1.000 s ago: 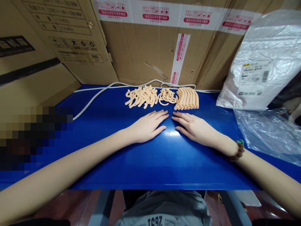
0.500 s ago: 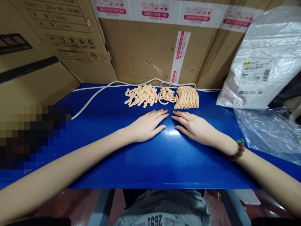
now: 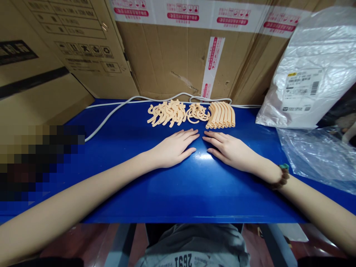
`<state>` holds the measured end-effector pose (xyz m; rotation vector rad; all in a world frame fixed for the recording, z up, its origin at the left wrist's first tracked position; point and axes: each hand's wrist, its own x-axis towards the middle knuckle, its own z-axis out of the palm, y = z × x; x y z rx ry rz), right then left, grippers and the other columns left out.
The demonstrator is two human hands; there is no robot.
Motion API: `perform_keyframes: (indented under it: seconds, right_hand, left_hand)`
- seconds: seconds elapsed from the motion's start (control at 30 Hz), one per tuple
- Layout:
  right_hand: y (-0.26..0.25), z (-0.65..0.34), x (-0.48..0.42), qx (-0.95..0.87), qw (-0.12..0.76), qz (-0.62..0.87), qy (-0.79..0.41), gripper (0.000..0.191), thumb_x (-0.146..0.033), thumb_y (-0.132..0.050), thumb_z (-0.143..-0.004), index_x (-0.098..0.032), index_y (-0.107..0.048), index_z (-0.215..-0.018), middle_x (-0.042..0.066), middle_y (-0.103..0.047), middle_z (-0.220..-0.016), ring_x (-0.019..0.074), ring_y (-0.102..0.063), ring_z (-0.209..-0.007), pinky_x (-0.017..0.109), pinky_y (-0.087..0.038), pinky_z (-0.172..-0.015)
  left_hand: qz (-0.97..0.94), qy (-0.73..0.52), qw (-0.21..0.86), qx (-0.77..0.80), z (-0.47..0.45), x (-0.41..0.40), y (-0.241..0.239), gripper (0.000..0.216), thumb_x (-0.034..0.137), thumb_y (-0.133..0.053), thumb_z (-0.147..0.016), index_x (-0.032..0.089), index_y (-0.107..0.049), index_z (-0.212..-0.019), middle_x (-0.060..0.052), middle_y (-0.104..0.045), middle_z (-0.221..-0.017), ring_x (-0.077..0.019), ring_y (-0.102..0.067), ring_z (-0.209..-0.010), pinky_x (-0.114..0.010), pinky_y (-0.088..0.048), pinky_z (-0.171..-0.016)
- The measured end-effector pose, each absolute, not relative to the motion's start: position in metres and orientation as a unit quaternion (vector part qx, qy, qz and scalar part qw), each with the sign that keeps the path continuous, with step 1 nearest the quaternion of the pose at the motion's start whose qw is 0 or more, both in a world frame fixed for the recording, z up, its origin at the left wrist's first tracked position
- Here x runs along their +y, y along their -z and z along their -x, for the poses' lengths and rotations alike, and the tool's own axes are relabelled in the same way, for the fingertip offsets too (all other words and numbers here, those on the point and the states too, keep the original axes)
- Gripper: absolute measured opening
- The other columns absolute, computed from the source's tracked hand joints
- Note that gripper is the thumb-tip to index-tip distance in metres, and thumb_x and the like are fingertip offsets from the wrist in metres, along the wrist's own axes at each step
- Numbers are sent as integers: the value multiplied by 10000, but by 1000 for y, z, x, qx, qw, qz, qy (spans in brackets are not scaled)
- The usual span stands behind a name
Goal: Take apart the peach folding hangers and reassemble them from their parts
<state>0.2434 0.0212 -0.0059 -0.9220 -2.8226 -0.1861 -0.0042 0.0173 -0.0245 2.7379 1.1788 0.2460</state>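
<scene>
My left hand (image 3: 175, 149) lies flat on the blue table (image 3: 178, 196), palm down, its fingers stretched out and holding nothing. Facing it across a small gap, my right hand (image 3: 229, 149) rests the same way, also holding nothing. Just beyond the fingertips are three groups of cream-coloured plastic pieces. On the left is a loose heap of curved, hooked pieces (image 3: 168, 113). Smaller C-shaped hooks (image 3: 198, 112) are piled in the middle. Long, slightly bent arm-like pieces (image 3: 221, 115) sit lined up side by side on the right, nearest my right hand.
A white cable (image 3: 133, 98) runs along the back, in front of a large cardboard box (image 3: 172, 55). More cardboard (image 3: 83, 70) stands at the left. A white plastic parcel bag (image 3: 303, 74) and a clear plastic sheet (image 3: 319, 157) occupy the right side.
</scene>
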Motion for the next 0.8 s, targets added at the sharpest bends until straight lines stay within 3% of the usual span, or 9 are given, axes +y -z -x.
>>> perform_keyframes:
  seconds: [0.8]
  right_hand:
    - [5, -243, 21, -944, 76, 313, 69, 454, -351, -422, -1017, -88, -557, -1362, 185, -550, -1424, 284, -569, -1269, 453, -470, -1072]
  left_hand:
    - [-914, -90, 71, 390, 3, 17, 25, 566, 435, -308, -1038, 120, -361, -1505, -117, -333, -1595, -237, -289, -1487, -414, -231, -1225]
